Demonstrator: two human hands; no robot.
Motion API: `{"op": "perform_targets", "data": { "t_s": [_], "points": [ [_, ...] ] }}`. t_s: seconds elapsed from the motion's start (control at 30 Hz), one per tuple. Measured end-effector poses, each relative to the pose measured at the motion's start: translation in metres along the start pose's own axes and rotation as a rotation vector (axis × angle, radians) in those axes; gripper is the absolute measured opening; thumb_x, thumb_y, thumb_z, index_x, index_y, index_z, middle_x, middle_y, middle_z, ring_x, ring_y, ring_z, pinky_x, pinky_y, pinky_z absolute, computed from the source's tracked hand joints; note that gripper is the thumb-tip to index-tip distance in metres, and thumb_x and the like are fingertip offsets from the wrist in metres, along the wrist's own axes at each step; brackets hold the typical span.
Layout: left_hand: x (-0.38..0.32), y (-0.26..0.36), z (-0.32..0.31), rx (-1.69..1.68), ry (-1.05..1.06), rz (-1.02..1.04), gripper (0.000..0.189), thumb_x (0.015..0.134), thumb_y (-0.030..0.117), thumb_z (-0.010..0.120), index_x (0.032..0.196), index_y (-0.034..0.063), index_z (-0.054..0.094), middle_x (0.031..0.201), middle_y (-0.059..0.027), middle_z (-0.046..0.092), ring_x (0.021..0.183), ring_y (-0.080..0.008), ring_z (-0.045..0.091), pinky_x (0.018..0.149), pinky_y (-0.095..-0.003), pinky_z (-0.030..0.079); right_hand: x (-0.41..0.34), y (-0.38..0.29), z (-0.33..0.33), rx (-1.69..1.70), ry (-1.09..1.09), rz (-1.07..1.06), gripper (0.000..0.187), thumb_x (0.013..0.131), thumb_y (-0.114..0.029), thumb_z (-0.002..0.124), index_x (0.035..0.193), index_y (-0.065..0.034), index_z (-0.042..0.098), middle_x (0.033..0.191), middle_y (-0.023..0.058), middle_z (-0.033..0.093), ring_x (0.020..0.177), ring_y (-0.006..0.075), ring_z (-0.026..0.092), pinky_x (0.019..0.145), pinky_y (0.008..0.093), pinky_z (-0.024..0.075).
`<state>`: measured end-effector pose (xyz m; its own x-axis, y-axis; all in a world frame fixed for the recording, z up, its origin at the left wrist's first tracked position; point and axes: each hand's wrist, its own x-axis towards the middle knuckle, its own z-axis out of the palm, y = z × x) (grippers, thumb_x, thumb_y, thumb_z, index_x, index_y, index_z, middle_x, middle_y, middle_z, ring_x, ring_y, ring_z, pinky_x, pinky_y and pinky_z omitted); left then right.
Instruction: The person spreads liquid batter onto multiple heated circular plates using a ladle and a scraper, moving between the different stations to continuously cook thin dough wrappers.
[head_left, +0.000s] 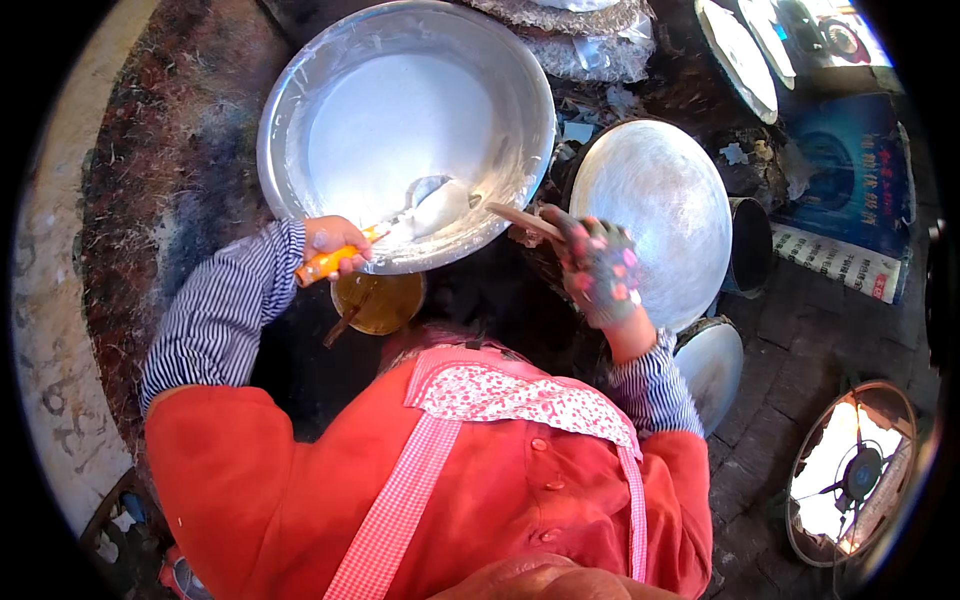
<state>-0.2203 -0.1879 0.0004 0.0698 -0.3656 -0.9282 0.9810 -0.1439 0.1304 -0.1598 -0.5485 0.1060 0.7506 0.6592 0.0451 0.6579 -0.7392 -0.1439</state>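
Note:
My bare left hand (334, 244) grips the orange handle of a scraper-like tool (324, 266) at the near rim of a large metal basin (390, 112). The tool's tip reaches over white paste or dough (439, 214) gathered at the basin's near side. My right hand (600, 266), in a grey glove with pink spots, is closed around a flat wooden tool (521, 217) beside the basin's right rim. Just beyond that hand lies a round pale metal griddle (652, 202). Below the basin is a bowl of yellowish-brown liquid (390, 304), with a stick (345, 319) across its edge.
A smaller round metal plate (709, 379) lies below the griddle. A dark cylindrical container (750, 247) and blue printed cardboard (840, 172) are farther right. A round fan (862, 472) stands at lower right. Thick shaggy pads (592, 52) are stacked behind the basin.

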Motion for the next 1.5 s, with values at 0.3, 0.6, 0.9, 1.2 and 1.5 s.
{"op": "perform_targets", "data": {
  "t_s": [0.3,0.6,0.9,1.2,1.5],
  "points": [
    [0.032,-0.052,0.012,-0.405,-0.251,0.178,0.022,0.087,0.023,0.048,0.099,0.0046,0.044,0.068,-0.0015,0.049,0.047,-0.0064,0.045,0.041,-0.0237,0.04,0.115,-0.03,0.111,-0.328,-0.411,-0.563,0.019,0.078,-0.019,0.054,0.091,-0.015,0.066,0.089,0.0051,0.063,0.087,0.0218,0.06,0.072,0.0321,0.0476],
    [-0.064,-0.073,0.064,-0.503,-0.182,0.535,0.023,0.088,0.02,0.048,0.099,-0.0001,0.044,0.068,-0.0038,0.048,0.044,-0.0074,0.045,0.037,-0.024,0.042,0.158,-0.055,0.029,-0.404,-0.253,-0.582,0.022,0.084,-0.029,0.049,0.091,-0.0156,0.065,0.087,0.0029,0.062,0.081,0.0216,0.062,0.069,0.034,0.0494],
    [-0.242,-0.078,0.163,-0.325,0.045,1.073,0.033,0.087,0.022,0.05,0.107,-0.0009,0.04,0.067,-0.0037,0.046,0.043,-0.0083,0.045,0.035,-0.023,0.043,0.136,-0.085,-0.207,0.159,0.244,-0.616,0.016,0.085,-0.021,0.05,0.087,-0.0108,0.062,0.084,0.0083,0.062,0.076,0.0249,0.061,0.065,0.0328,0.049],
    [-0.144,-0.114,0.152,-0.414,0.211,1.063,0.03,0.087,0.021,0.05,0.109,0.002,0.041,0.068,-0.002,0.046,0.046,-0.0087,0.046,0.038,-0.0224,0.041,0.12,-0.105,-0.192,-0.366,0.449,-0.557,0.015,0.075,-0.016,0.056,0.089,-0.0156,0.063,0.078,0.0072,0.064,0.073,0.024,0.064,0.064,0.0343,0.0512],
    [-0.017,-0.096,0.089,-0.609,-0.245,0.536,0.027,0.088,0.021,0.048,0.105,0.0,0.046,0.07,-0.0015,0.048,0.049,-0.0068,0.045,0.039,-0.0232,0.041,0.06,-0.017,-0.073,-0.347,0.188,-0.255,0.031,0.077,-0.012,0.049,0.106,-0.0142,0.056,0.085,0.0126,0.06,0.078,0.0268,0.061,0.066,0.0363,0.0506]
  ]
}}
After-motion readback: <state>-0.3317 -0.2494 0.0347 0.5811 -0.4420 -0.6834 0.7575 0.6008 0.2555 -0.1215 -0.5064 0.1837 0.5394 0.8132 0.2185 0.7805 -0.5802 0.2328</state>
